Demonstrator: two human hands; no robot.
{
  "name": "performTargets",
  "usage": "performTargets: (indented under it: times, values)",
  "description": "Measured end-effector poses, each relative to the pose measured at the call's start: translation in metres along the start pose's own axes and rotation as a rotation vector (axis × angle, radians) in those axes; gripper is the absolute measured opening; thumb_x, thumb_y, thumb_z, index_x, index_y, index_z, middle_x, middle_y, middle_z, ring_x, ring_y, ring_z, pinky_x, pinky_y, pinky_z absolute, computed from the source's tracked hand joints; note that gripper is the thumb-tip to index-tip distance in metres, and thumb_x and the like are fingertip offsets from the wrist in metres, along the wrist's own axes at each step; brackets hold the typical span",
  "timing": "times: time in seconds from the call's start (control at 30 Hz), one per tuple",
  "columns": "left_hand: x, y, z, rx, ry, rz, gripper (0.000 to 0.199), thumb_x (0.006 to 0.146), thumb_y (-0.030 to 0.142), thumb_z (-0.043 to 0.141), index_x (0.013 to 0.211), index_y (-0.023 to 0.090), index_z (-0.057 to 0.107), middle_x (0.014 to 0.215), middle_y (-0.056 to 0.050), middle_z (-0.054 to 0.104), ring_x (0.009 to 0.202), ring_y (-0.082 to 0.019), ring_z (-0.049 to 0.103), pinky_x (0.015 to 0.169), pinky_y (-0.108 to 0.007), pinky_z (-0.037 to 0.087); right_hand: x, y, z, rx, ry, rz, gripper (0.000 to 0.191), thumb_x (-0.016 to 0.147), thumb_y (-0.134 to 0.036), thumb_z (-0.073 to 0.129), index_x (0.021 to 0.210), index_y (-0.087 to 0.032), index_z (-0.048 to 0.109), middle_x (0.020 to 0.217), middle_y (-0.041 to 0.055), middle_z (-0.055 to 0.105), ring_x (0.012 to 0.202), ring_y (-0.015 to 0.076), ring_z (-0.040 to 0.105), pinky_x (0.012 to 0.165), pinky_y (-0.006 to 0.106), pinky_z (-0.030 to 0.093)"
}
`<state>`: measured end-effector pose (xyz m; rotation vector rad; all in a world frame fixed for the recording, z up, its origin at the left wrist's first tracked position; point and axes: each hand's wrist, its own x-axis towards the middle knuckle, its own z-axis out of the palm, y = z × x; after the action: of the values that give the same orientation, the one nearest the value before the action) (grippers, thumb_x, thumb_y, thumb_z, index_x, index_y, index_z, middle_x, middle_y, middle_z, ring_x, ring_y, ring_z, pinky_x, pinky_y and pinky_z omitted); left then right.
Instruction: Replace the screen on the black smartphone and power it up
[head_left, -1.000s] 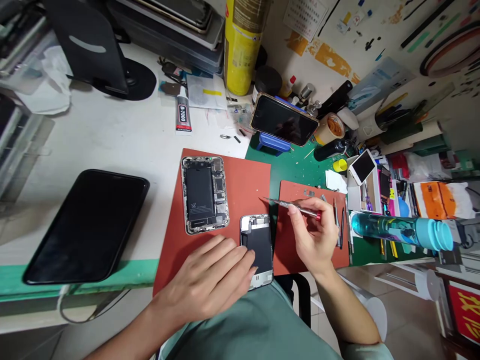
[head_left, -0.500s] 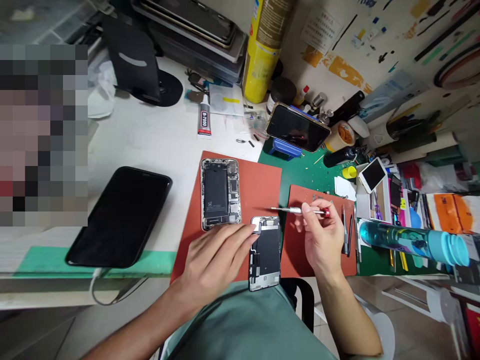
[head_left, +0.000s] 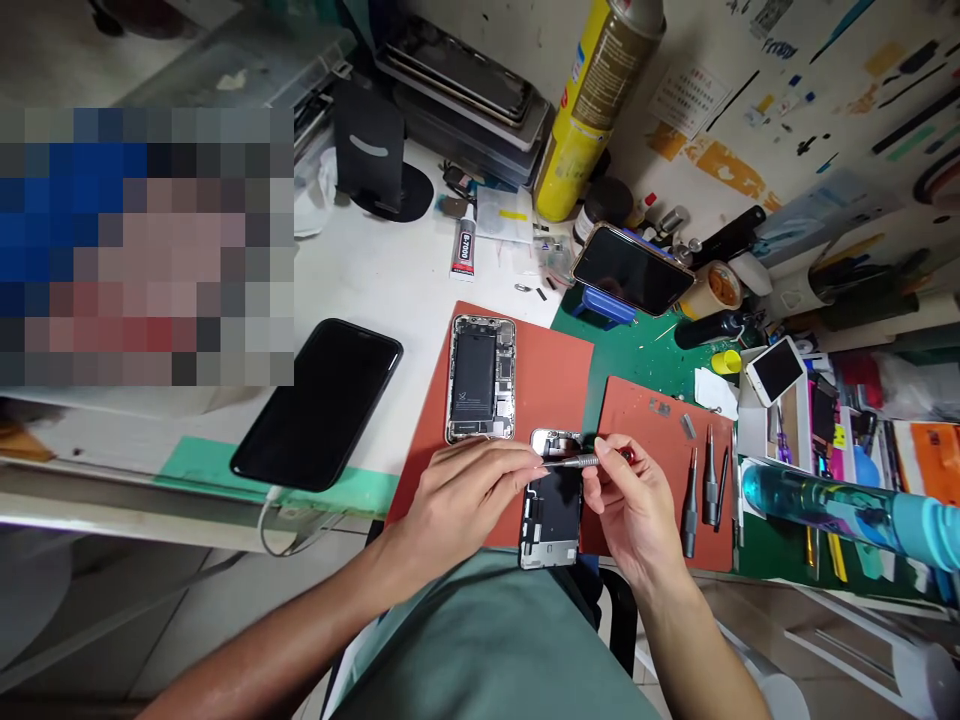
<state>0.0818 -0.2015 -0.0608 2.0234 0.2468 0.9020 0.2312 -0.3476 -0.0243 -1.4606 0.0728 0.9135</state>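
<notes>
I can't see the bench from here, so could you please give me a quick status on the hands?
Left hand steadies the detached phone screen panel. Right hand holds the slim red-capped screwdriver, tip over the panel's top. Nothing in the way.

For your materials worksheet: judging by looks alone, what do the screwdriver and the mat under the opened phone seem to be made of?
Screwdriver: likely metal, its slim shaft grey and shiny, with a glossy red end cap of uncertain material. It is held in the right hand. Mat: probably rubber or silicone, its flat brick-red surface matte and free of glare.
</notes>
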Motion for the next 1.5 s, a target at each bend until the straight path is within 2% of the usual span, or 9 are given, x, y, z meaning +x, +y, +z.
performTargets:
  times: [0.13,0.23,0.3,0.47,0.67,1.07,1.23,1.4,1.5]
  values:
    - [0.000,0.001,0.000,0.017,-0.020,-0.011,0.016,0.101,0.007,0.071,0.111,0.020,0.070,0.101,-0.001,0.082,0.091,-0.014,0.080,0.089,-0.028,0.066,-0.007,-0.001,-0.006,-0.094,0.037,-0.222,0.039,0.085,-0.045,0.092,0.090,-0.022,0.061,0.066,-0.0025,0.070,0.048,0.0103,0.058,0.045,0.021,0.047]
    - [0.000,0.000,0.000,0.037,-0.023,-0.001,0.016,0.101,0.008,0.071,0.112,0.020,0.071,0.102,-0.001,0.082,0.091,-0.014,0.080,0.088,-0.028,0.066,-0.017,-0.002,-0.012,-0.193,0.083,-0.455,0.027,0.092,-0.036,0.088,0.095,-0.023,0.063,0.065,-0.0062,0.066,0.051,0.0120,0.064,0.050,0.023,0.055]
    - [0.000,0.000,0.000,0.058,-0.023,0.016,0.017,0.101,0.007,0.071,0.113,0.019,0.071,0.102,-0.001,0.082,0.092,-0.015,0.080,0.089,-0.029,0.066,-0.024,-0.002,-0.015,-0.281,0.104,-0.582,0.021,0.095,-0.028,0.085,0.099,-0.023,0.065,0.069,-0.0055,0.068,0.053,0.0123,0.067,0.053,0.024,0.058]
    - [0.000,-0.001,0.001,0.122,-0.022,0.065,0.017,0.100,0.006,0.072,0.112,0.017,0.070,0.100,-0.001,0.082,0.091,-0.015,0.080,0.088,-0.029,0.066,-0.030,-0.002,-0.015,-0.461,0.123,-0.791,0.017,0.095,-0.018,0.083,0.099,-0.023,0.067,0.076,-0.0028,0.073,0.057,0.0125,0.072,0.055,0.022,0.061]
    - [0.000,-0.001,0.002,0.136,-0.034,0.062,0.015,0.102,0.008,0.070,0.113,0.019,0.070,0.100,-0.001,0.082,0.090,-0.015,0.080,0.087,-0.031,0.066,-0.030,-0.002,-0.016,-0.554,0.128,-0.839,0.016,0.095,-0.020,0.082,0.101,-0.023,0.068,0.079,-0.0015,0.074,0.058,0.0141,0.072,0.054,0.025,0.064]
    - [0.000,-0.001,0.002,0.136,-0.033,0.060,0.014,0.101,0.007,0.071,0.110,0.018,0.071,0.099,0.000,0.083,0.088,-0.014,0.081,0.086,-0.029,0.066,-0.030,-0.001,-0.017,-0.533,0.106,-0.853,0.020,0.092,-0.013,0.082,0.103,-0.024,0.068,0.081,-0.0011,0.075,0.063,0.0149,0.074,0.056,0.025,0.064]
    - [0.000,-0.001,0.002,0.130,-0.030,0.069,0.014,0.101,0.007,0.071,0.110,0.018,0.071,0.100,-0.001,0.083,0.090,-0.014,0.081,0.087,-0.029,0.065,-0.030,0.000,-0.019,-0.563,0.093,-0.871,0.023,0.091,-0.011,0.082,0.105,-0.024,0.069,0.084,-0.0007,0.076,0.067,0.0162,0.076,0.062,0.027,0.067]
    - [0.000,-0.002,0.002,0.131,-0.025,0.068,0.014,0.101,0.007,0.072,0.109,0.018,0.073,0.099,-0.001,0.084,0.090,-0.015,0.082,0.086,-0.029,0.066,-0.033,-0.004,-0.021,-0.603,0.017,-0.901,0.028,0.092,-0.009,0.080,0.113,-0.025,0.068,0.089,0.0009,0.078,0.074,0.0185,0.078,0.070,0.033,0.071]
    - [0.000,-0.002,0.003,0.142,-0.023,0.070,0.015,0.100,0.008,0.072,0.109,0.019,0.074,0.099,0.000,0.084,0.089,-0.015,0.082,0.087,-0.029,0.067,-0.034,-0.006,-0.023,-0.658,0.000,-0.926,0.033,0.091,-0.008,0.081,0.117,-0.026,0.068,0.093,0.0019,0.080,0.078,0.0190,0.080,0.073,0.032,0.071]
